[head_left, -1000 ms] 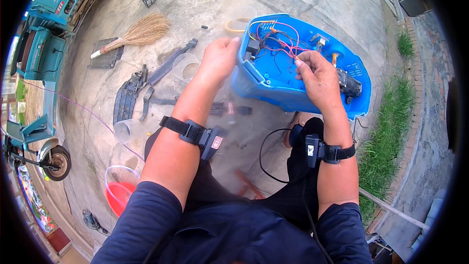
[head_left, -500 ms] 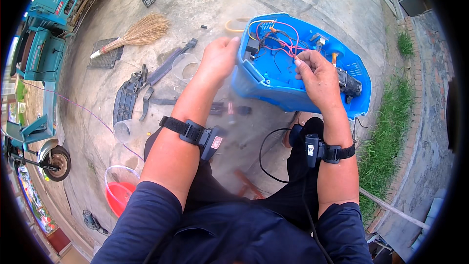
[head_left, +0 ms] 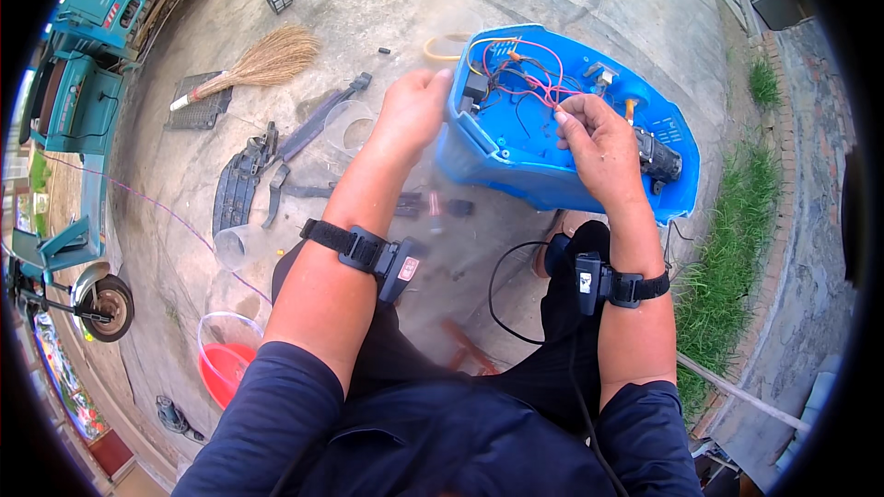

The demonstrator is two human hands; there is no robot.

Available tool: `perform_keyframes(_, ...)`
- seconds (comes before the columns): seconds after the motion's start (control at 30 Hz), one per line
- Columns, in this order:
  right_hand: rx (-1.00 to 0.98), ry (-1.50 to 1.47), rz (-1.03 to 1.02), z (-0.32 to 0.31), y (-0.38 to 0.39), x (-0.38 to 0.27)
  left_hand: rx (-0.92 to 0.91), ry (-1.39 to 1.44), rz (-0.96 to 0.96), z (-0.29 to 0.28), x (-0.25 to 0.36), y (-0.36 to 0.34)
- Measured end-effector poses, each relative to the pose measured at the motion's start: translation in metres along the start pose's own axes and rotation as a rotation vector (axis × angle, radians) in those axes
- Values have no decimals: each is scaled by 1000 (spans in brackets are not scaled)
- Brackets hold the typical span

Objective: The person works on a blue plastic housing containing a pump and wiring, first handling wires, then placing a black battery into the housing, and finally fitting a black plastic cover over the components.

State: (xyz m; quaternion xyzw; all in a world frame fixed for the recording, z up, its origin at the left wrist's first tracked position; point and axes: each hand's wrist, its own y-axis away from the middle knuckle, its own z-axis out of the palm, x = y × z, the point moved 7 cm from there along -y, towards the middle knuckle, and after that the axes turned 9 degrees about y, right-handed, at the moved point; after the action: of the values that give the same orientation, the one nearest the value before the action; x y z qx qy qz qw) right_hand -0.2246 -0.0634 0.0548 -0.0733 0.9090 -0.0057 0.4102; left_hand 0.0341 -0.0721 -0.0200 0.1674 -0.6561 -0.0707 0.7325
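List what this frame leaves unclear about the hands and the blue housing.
- Head view: right hand fingertips pinch at the red wires; which wire, too small to tell.
- Left hand covers the blue housing at its left edge.
- Items on the ground below the housing are blurred.

A blue plastic shell [head_left: 552, 161] sits over the person's knees, with red and black wires [head_left: 525, 83] inside it. The left hand [head_left: 414, 110] grips its left edge; the right hand [head_left: 599, 143] rests in it at the wires. Left on the concrete floor [head_left: 387, 0] lie a long black plastic panel [head_left: 241, 186] and, behind it, a straw broom [head_left: 258, 63]. A red bucket [head_left: 221, 364] stands nearest, lower left.
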Motion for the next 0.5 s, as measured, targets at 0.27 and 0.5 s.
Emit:
perform_keyframes(0.27,-1,8,5,-1,1,-2,19,6,-9,0,2,2)
perform_keyframes(0.5,8,2,8,-1,1,-1,6,-8,8,0,1,0)
